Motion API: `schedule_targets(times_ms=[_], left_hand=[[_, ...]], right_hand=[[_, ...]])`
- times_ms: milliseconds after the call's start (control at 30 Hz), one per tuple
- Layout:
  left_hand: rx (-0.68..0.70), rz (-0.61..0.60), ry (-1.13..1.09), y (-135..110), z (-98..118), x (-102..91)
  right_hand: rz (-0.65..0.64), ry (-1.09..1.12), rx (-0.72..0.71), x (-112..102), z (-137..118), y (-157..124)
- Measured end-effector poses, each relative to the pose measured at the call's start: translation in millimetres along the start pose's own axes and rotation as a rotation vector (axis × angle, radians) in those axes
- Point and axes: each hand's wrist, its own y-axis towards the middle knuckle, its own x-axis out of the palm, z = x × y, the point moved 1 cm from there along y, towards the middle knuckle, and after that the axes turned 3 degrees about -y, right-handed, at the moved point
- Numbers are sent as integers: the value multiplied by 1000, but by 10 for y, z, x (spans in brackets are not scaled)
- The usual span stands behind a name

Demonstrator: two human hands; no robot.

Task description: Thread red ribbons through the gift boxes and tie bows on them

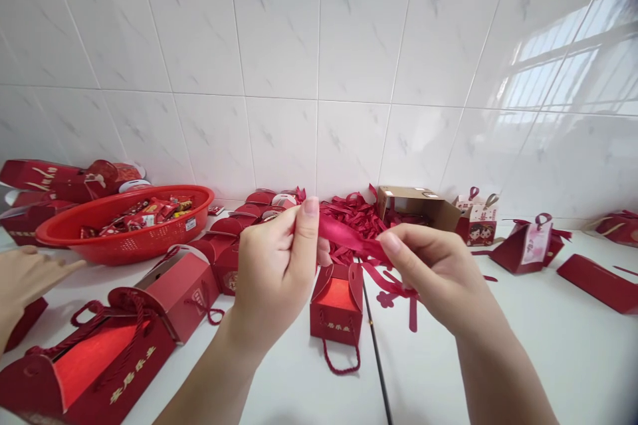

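My left hand (276, 259) and my right hand (433, 272) are raised over the white table, both pinched on one dark red ribbon (349, 237) stretched between them. Its loose end (413, 314) hangs below my right hand. Under my hands stands a small open red gift box (337, 309) with a cord handle. A pile of red ribbons (356, 212) lies behind it by the wall.
A red basket (124, 236) with wrapped sweets sits at the left. Open red boxes (100, 358) lie at the front left, and another person's hand (24, 275) reaches in there. A brown carton (416, 202) and finished boxes (476, 222) stand at the right.
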Motion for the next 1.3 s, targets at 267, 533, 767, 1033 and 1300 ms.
schedule_targets(times_ms=[267,533,767,1033,1300], left_hand=[[-119,-286,-83,-10,-85,4],[-122,-272,-142,31,-99,-37],[-108,-245,-97,67,-130,-52],[-168,-221,-109,71,-121,-58],[-278,-75,-37,223,-307,-171]], right_hand=[[-385,296,102,147,33,63],[-236,428,139,135,79,84],[-188,519,138,123,107,69],[-157,466,136,62,60,28],[-36,421,77,-292,23,-58]])
